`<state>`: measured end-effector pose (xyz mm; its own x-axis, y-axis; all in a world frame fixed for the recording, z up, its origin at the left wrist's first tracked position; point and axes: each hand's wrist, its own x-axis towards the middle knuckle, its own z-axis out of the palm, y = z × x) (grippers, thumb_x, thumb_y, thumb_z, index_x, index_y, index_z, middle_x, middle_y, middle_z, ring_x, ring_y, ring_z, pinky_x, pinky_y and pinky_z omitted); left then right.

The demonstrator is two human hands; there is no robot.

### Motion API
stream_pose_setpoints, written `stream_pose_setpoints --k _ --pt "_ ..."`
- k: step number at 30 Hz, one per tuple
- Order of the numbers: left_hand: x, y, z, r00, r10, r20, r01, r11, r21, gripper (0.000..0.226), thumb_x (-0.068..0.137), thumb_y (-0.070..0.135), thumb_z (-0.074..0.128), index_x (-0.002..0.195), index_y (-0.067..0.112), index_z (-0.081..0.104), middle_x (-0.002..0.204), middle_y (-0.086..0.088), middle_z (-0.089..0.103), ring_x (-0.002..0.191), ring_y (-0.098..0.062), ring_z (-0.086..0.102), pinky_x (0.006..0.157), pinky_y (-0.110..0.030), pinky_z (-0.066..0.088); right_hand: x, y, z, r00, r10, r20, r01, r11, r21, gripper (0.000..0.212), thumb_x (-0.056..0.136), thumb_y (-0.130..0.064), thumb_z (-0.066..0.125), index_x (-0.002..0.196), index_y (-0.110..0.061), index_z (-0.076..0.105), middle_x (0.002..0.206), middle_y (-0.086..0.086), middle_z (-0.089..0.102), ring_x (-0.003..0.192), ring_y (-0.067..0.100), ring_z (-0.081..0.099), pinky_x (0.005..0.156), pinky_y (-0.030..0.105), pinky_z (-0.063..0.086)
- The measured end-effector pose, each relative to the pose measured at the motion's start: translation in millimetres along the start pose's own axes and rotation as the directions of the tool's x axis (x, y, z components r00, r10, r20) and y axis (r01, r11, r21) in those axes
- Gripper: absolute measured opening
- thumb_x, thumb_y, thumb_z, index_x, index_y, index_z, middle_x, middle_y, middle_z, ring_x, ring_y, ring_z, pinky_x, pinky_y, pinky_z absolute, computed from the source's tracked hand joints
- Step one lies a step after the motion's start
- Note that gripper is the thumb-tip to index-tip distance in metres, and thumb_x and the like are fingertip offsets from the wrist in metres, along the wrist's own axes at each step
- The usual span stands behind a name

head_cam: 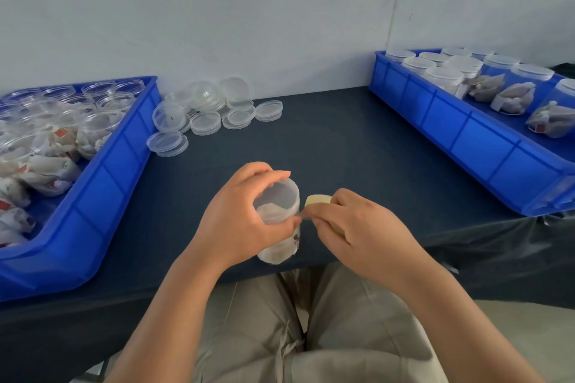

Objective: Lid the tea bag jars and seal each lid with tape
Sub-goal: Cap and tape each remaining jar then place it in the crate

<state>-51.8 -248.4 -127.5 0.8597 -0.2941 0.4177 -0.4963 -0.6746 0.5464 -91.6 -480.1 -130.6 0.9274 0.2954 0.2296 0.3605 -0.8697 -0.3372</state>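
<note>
My left hand (239, 214) grips a clear lidded jar (280, 211) with tea bags inside, held at the table's front edge. Its fingers curl over the lid and its thumb presses the jar's side. My right hand (351, 224) holds a yellowish roll of tape (315, 199) right beside the jar, with thumb and forefinger pinching the tape end against the jar's rim.
A blue tray (118, 165) at the left holds several open jars of tea bags. Loose clear lids (205, 123) lie beside it. A second blue tray (466, 134) at the right holds several lidded jars. A dark cloth (342, 149) covers the table.
</note>
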Motion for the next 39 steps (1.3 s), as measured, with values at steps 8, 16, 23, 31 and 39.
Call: stream_pose_setpoints --k 8,16,23,31,39 --pt "-6 17 4 0.992 0.078 -0.102 -0.062 0.987 0.150 0.066 0.072 0.061 0.074 0.130 0.030 0.071 0.128 0.020 0.057 0.102 -0.003 0.062 0.077 -0.018 0.050 8 -22 20 0.975 0.156 -0.156 -0.170 0.982 -0.083 0.023 0.108 -0.042 0.034 0.091 -0.037 0.049 0.081 -0.008 0.041 0.057 0.014 0.045 0.049 0.034 0.046" --pt "2 11 -4 0.984 0.118 -0.133 -0.071 0.947 0.312 0.063 0.068 0.053 0.077 0.127 0.030 0.072 0.127 0.018 0.058 0.092 -0.008 0.065 0.068 -0.025 0.049 36 -23 35 0.967 0.172 -0.186 -0.198 0.972 -0.128 0.025 0.110 -0.039 0.039 0.101 -0.035 0.063 0.086 -0.005 0.044 0.054 0.013 0.042 0.044 0.028 0.030" --pt "-2 -2 -21 0.981 0.119 -0.155 -0.040 0.898 0.438 0.060 0.067 0.050 0.080 0.122 0.028 0.074 0.126 0.014 0.061 0.088 -0.014 0.068 0.063 -0.026 0.044 70 -43 40 0.974 0.217 -0.072 -0.223 0.971 -0.089 0.022 0.102 -0.024 0.052 0.087 -0.037 0.044 0.093 -0.004 0.043 0.051 0.016 0.046 0.042 0.023 0.028" --pt "-43 45 -26 0.992 0.115 -0.061 -0.122 0.983 -0.137 0.075 0.068 0.052 0.084 0.138 0.037 0.061 0.132 0.014 0.063 0.120 -0.012 0.067 0.095 -0.029 0.057 107 10 33 0.948 0.313 -0.059 -0.318 0.937 -0.142 0.024 0.105 -0.017 0.045 0.110 -0.028 0.065 0.112 0.009 0.050 0.075 0.034 0.061 0.068 0.043 0.057" --pt "-29 31 -22 0.976 -0.179 -0.122 0.121 0.918 -0.379 0.079 0.068 0.056 0.083 0.141 0.039 0.057 0.123 0.018 0.067 0.123 -0.005 0.063 0.093 -0.022 0.056 79 41 68 0.992 0.092 0.084 -0.061 0.947 -0.315 0.049 0.114 -0.046 0.027 0.164 -0.046 0.030 0.119 0.004 0.053 0.107 0.028 0.057 0.091 0.042 0.047"
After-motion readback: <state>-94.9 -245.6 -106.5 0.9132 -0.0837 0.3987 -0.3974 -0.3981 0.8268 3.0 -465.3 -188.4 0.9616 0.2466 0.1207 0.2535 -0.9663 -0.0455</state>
